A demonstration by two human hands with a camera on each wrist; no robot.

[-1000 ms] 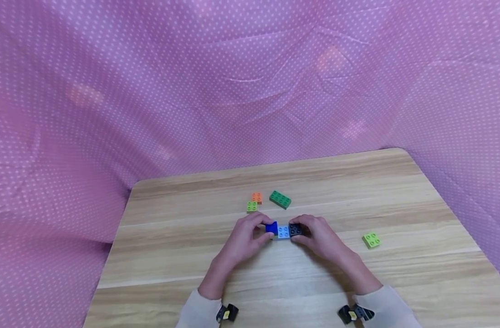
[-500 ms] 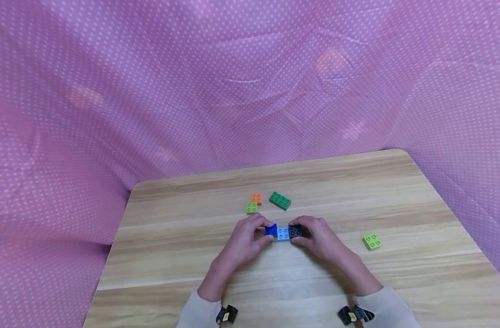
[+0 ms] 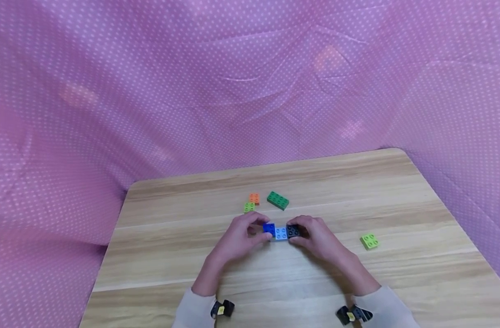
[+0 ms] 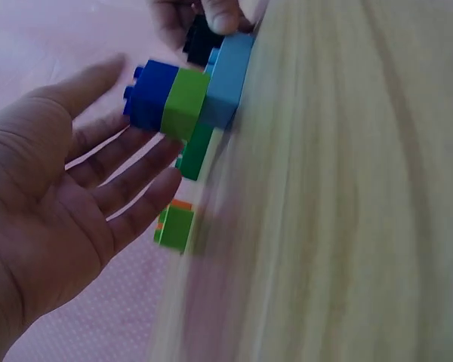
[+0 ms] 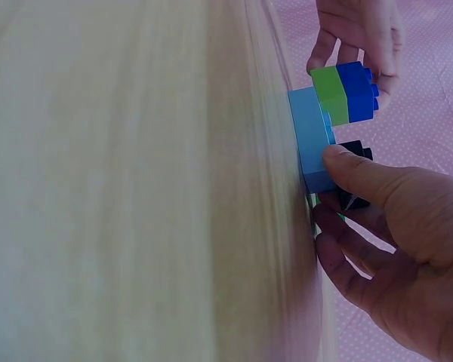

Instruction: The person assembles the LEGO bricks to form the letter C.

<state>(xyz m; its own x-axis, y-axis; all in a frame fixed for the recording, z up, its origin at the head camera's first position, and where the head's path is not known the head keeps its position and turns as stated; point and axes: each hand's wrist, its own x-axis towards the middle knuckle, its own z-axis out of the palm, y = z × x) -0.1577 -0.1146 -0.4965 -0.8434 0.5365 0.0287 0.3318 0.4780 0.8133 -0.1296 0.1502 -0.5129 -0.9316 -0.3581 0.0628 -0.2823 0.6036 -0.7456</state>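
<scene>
In the head view a light blue toy brick [image 3: 280,233] lies on the table with a black brick [image 3: 293,231] on its right end. On its left end sits a lime brick [image 4: 186,104], topped by a dark blue brick [image 3: 268,229]. My right hand [image 3: 315,235] grips the right end, thumb against the light blue brick's side and fingers behind. Around the dark blue brick, my left hand [image 3: 238,236] has its thumb and fingers spread; in the left wrist view the thumb stands off the brick.
Behind the hands lie a green brick [image 3: 278,200], an orange brick [image 3: 254,198] and a lime brick [image 3: 249,207]. Another lime brick [image 3: 369,241] is to the right. A pink dotted cloth [image 3: 250,91] hangs around the wooden table [image 3: 172,200].
The dark blue brick was tilted in the left hand a second ago and now sits level with its studs up. The left fingers have loosened from it. The right hand keeps its grip.
</scene>
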